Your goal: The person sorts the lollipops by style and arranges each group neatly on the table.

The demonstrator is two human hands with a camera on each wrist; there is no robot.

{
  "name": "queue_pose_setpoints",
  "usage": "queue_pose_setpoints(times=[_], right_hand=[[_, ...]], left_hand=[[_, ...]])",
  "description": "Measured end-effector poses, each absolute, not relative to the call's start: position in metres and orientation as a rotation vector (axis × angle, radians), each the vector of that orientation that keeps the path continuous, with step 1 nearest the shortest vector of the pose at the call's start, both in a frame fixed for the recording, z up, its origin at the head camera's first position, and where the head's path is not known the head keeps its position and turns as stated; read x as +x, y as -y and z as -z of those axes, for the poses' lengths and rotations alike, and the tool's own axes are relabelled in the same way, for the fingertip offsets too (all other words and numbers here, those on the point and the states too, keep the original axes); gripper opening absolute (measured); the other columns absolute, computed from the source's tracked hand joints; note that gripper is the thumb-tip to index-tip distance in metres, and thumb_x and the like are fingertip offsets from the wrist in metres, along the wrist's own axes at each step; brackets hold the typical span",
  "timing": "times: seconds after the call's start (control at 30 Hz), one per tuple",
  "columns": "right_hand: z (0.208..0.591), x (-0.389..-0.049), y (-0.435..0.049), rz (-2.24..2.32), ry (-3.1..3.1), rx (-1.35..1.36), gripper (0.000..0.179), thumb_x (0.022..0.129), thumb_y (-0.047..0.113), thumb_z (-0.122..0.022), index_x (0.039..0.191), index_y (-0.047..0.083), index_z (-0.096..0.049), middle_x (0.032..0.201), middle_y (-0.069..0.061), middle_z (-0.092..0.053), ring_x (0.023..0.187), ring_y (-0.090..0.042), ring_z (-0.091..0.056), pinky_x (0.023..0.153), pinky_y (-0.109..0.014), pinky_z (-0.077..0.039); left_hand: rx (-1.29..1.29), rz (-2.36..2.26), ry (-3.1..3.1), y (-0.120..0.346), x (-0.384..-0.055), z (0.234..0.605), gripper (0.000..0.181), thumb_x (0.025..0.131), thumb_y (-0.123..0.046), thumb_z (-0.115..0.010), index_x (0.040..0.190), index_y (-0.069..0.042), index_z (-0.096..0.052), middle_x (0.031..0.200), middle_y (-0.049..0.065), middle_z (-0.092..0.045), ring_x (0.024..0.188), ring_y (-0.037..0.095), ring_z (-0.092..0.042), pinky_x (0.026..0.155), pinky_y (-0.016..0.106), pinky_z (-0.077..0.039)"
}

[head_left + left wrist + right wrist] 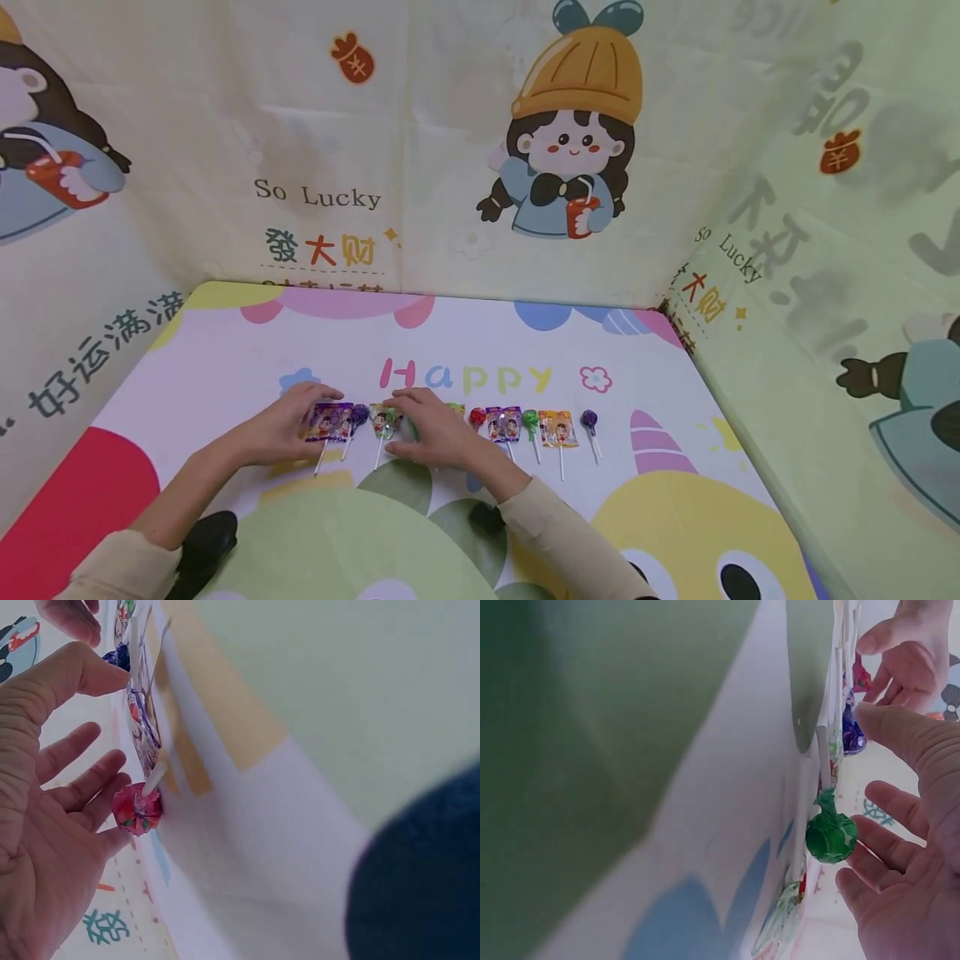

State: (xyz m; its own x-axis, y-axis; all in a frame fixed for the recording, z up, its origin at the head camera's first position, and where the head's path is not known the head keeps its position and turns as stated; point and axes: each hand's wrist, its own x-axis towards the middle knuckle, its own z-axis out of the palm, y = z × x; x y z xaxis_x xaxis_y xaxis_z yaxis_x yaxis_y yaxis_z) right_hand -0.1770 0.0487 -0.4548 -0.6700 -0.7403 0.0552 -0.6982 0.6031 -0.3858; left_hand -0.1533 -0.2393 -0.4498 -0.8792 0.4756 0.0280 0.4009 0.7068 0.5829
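Here's your left hand (283,425), fingers apart, red lollipop (137,810) right beside them; your right hand (438,432), fingers apart too, green lollipop (831,838) just beside them, purple lollipop (360,413) between both hands on the worktop (480,342)!

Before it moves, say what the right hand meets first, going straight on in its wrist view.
The right hand would likely meet the shiny green, ball-shaped wrapped lollipop first; depth is unclear.
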Motion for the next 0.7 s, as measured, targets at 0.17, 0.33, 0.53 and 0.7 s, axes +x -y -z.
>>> queue_pose_setpoints(times=[0.17,0.33,0.53,0.7], right_hand=[[0.455,-0.180,-0.044,0.575,-2.696,-1.211,0.057,0.097,0.035,-0.071,0.147,0.016,-0.053,0.152,-0.005,-0.050,0.143,-0.020,-0.042,0.115,-0.033,-0.040],[0.454,-0.181,-0.040,0.566,-2.670,-1.168,0.056,0.096,0.032,-0.073,0.147,0.016,-0.054,0.151,-0.005,-0.051,0.141,-0.019,-0.044,0.115,-0.032,-0.039],[0.456,-0.184,-0.038,0.534,-2.669,-1.182,0.055,0.096,0.032,-0.073,0.145,0.015,-0.055,0.149,-0.005,-0.053,0.140,-0.020,-0.047,0.115,-0.031,-0.039],[0.457,-0.183,-0.038,0.529,-2.672,-1.191,0.051,0.096,0.031,-0.073,0.143,0.015,-0.058,0.146,-0.005,-0.056,0.138,-0.020,-0.049,0.114,-0.031,-0.040]], left_hand=[[0.730,-0.863,-2.761,0.239,-0.158,0.447,0.068,0.075,-0.014,-0.086,0.135,-0.002,-0.055,0.131,0.016,-0.055,0.119,0.035,-0.050,0.100,0.061,-0.046],[0.757,-0.819,-2.741,0.239,-0.162,0.446,0.070,0.073,-0.017,-0.088,0.134,-0.001,-0.057,0.127,0.013,-0.056,0.116,0.032,-0.052,0.099,0.058,-0.047],[0.788,-0.794,-2.738,0.239,-0.164,0.447,0.066,0.074,-0.018,-0.090,0.129,0.001,-0.060,0.125,0.013,-0.056,0.115,0.030,-0.053,0.100,0.056,-0.048],[0.819,-0.799,-2.728,0.239,-0.168,0.447,0.061,0.071,-0.015,-0.089,0.124,0.001,-0.063,0.122,0.011,-0.058,0.112,0.028,-0.054,0.099,0.052,-0.048]])
